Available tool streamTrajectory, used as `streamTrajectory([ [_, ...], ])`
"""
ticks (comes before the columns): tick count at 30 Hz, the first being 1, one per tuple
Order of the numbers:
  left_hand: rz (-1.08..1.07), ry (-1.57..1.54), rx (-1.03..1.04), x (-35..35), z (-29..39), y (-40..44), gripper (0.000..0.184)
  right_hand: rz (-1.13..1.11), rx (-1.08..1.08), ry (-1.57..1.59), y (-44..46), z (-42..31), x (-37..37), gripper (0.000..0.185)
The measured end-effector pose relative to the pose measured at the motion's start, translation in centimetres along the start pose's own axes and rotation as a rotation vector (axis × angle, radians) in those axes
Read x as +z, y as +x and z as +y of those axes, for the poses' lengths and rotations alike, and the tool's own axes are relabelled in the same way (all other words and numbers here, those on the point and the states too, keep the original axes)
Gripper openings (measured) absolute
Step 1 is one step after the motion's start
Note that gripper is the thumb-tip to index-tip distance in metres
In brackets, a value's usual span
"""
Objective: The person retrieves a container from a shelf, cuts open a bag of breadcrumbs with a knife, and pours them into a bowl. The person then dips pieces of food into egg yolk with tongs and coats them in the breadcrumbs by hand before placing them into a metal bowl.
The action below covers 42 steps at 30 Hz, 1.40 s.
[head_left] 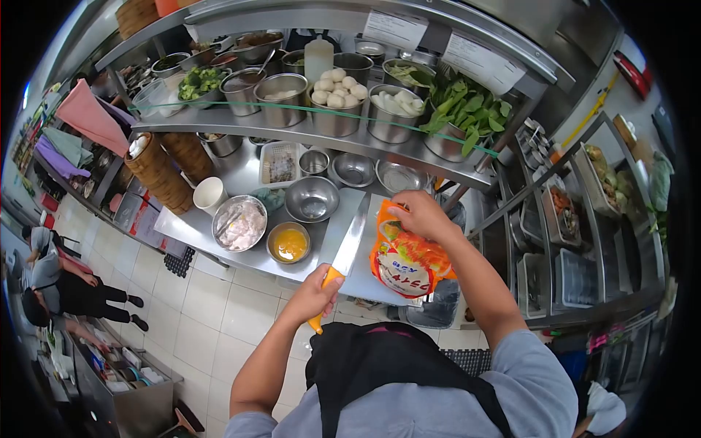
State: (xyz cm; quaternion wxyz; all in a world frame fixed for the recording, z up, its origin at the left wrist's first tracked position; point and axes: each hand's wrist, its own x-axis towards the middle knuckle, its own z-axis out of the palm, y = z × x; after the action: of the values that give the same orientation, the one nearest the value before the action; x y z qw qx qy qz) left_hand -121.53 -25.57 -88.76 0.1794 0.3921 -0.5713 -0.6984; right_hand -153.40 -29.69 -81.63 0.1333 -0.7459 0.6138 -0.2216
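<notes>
Orange printed packet (412, 266): located at the near right part of the work area, over the near edge of the steel tabletop (182, 226), its printed face turned upward; whether the tabletop bears its weight, cannot tell. My right hand (418, 215) is closed on its upper end, fingers bent and thumb side toward the knife; the exact fingertip contact is partly hidden by the film. My left hand (315, 293) is wrapped around the yellow handle of a knife (352, 237), thumb along the handle, blade pointing away from me and slanting slightly right. Blade lies above a pale cutting board (337, 228), just beside the packet, the two apart at the blade's middle. Left of the board: a steel bowl of yellow liquid (289, 245), resembling beaten egg; a larger bowl of pale pinkish meat (244, 228) with a utensil in it; behind these, a wide steel bowl (312, 199). Farther left, a white cup (209, 196) near a stack of bamboo steamers (158, 179). Behind, a clear basket (280, 163). On the raised shelf (292, 124): a steel pot of white balls (339, 88) and, toward the right end, leafy greens (469, 108).
</notes>
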Motion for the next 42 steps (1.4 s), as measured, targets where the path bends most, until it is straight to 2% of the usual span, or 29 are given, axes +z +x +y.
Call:
streamTrajectory([
  [2,-0.03,0.012,-0.006,-0.1,1.3,-1.0,0.021,0.035,0.099,0.1,-0.5,-0.9,-0.4,0.021],
  [6,-0.117,0.003,-0.056,0.3,2.8,-2.3,0.021,-0.021,0.171,0.029,-0.3,-1.8,-1.1,0.021],
  [9,-0.133,-0.019,-0.041,0.3,2.8,-2.5,0.022,-0.024,0.151,-0.011,-0.1,-2.6,-1.4,0.019],
  [17,-0.16,-0.068,-0.045,1.4,3.8,-0.2,0.023,0.062,-0.113,-0.035,-0.1,-2.1,-1.1,0.014],
  [22,-0.157,-0.189,-0.071,2.6,4.6,2.8,0.024,0.047,-0.132,-0.016,0.1,-1.9,-1.0,0.014],
  [27,-0.24,-0.104,-0.084,3.7,4.2,-1.3,0.023,0.064,-0.064,0.009,-0.2,-1.0,-1.7,0.015],
  [30,-0.27,-0.286,-0.138,4.2,4.1,-1.2,0.023,0.055,-0.142,0.021,-0.7,-1.6,-1.6,0.015],
  [32,-0.281,-0.371,-0.148,4.3,3.6,0.5,0.023,0.032,-0.056,0.106,-0.5,-1.6,-1.6,0.015],
  [33,-0.295,-0.455,-0.156,4.4,3.9,0.9,0.023,0.035,-0.059,0.103,-0.4,-1.3,-1.7,0.015],
  [36,-0.365,-0.436,-0.167,4.2,4.0,-0.6,0.023,0.087,-0.103,0.122,-0.5,-0.2,-2.6,0.016],
  [38,-0.446,-0.422,-0.169,3.6,3.5,-2.3,0.024,0.048,0.033,0.293,-0.6,0.2,-3.4,0.017],
  [40,-0.439,-0.429,-0.188,3.0,3.6,-4.0,0.024,0.048,0.071,0.406,-1.0,1.5,-3.4,0.019],
  [41,-0.431,-0.438,-0.199,2.6,3.7,-4.7,0.024,0.048,0.102,0.513,-1.3,2.6,-3.3,0.021],
  [42,-0.438,-0.433,-0.203,2.3,3.6,-5.3,0.024,0.026,0.132,0.587,-1.6,4.5,-2.5,0.039],
])
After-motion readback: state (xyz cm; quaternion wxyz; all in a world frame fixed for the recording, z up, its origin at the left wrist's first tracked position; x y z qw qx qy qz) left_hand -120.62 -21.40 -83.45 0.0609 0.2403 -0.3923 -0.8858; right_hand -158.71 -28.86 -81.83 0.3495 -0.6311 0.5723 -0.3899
